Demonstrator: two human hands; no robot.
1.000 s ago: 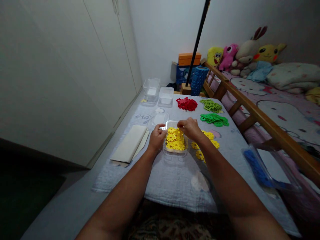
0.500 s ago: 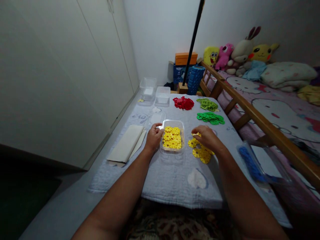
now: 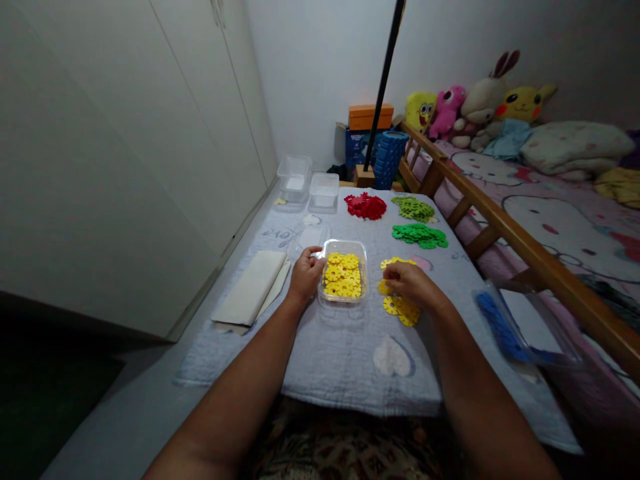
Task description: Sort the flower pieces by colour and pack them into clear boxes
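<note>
A clear plastic container (image 3: 366,267) stands mid-table, with several yellow flower-shaped discs (image 3: 343,275) in it. My left hand (image 3: 306,275) grips its left wall, thumb and fingers at the rim. To the container's right, more yellow flower-shaped discs (image 3: 401,310) lie spread in a loose pile on the cloth. Over that pile my right hand (image 3: 411,281) is bent down, its fingertips pinched together at a yellow disc. The palm and wrist hide part of the pile.
Red discs (image 3: 366,207), light green discs (image 3: 414,209) and green discs (image 3: 420,235) lie in heaps farther back. Clear empty containers (image 3: 324,192) stand at the back left. A folded beige sheet (image 3: 250,287) is at left, a box of blue pieces (image 3: 505,327) at right beside the bed rail (image 3: 480,207).
My right hand has lowered onto the yellow pile and its fingers have closed there. My left hand stays on the container.
</note>
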